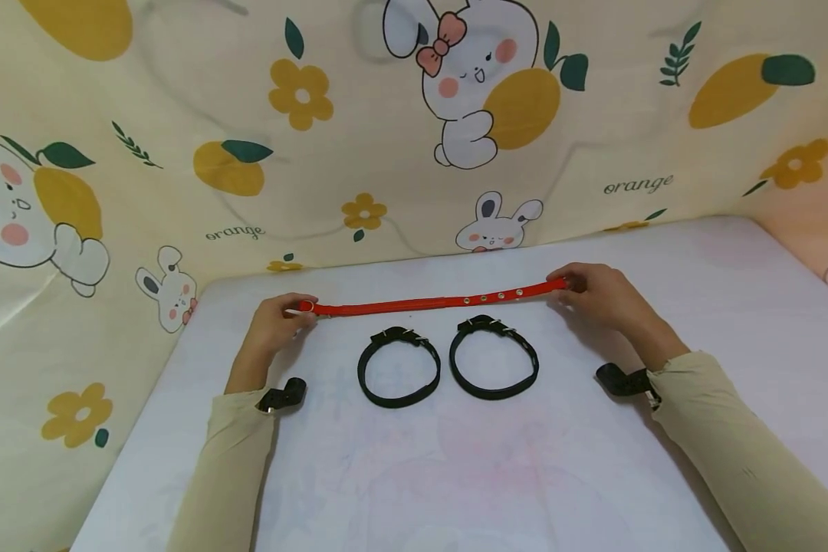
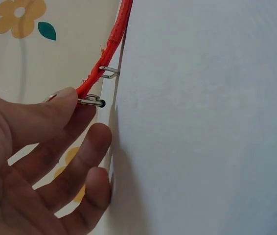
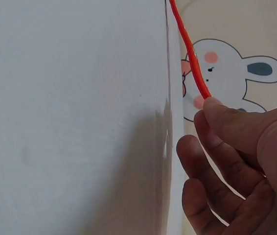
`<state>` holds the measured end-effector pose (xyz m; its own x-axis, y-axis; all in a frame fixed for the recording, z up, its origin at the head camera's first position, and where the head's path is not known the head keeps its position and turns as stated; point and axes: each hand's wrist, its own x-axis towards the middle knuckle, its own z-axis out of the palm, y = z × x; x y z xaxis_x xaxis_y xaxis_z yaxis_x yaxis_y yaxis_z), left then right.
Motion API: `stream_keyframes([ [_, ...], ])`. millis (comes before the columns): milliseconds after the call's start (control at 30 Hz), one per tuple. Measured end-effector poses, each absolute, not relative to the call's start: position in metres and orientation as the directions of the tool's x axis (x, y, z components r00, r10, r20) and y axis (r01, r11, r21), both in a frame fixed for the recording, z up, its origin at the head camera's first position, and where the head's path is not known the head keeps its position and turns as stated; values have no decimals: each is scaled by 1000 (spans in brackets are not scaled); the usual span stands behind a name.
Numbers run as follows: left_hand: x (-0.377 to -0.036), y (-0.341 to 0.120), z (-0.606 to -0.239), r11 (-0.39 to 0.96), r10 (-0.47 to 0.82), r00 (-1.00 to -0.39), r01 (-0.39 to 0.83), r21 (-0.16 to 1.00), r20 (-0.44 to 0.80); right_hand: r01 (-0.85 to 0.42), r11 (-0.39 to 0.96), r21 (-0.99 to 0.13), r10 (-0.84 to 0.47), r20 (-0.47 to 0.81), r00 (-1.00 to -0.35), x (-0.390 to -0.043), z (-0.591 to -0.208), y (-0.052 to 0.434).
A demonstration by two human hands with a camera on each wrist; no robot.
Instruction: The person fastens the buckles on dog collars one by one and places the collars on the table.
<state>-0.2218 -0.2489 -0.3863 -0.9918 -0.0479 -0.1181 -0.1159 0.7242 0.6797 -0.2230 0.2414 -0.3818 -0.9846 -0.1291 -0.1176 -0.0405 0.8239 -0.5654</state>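
Stretching red collar [image 1: 431,301] flat above two black collars [image 1: 398,366] on counter [image 1: 731,307]; left hand [image 1: 274,326] pinches buckle end, right hand [image 1: 596,293] pinches holed tip. Strap looks light, limp; best gripped at ends.

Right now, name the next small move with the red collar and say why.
Probably bring the two ends together to buckle it: the left hand pinches the buckle end and the right hand the holed tip of the red collar, stretched straight, while both black collars lie already looped.
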Motion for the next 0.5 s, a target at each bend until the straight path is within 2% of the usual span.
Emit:
stream_keyframes([
  [167,-222,-252,-386,698,-59,-992,-124,705,-115,-43,820,-571,-135,-119,-984,-223,-379,241],
  [333,-223,-253,-385,661,-66,-996,-86,745,-56,-66,815,-576,-147,-96,-985,-222,-376,242],
  [500,-222,-254,-386,682,-46,-999,-28,731,5,-59,809,-585,-140,-95,-986,-222,-374,242],
])
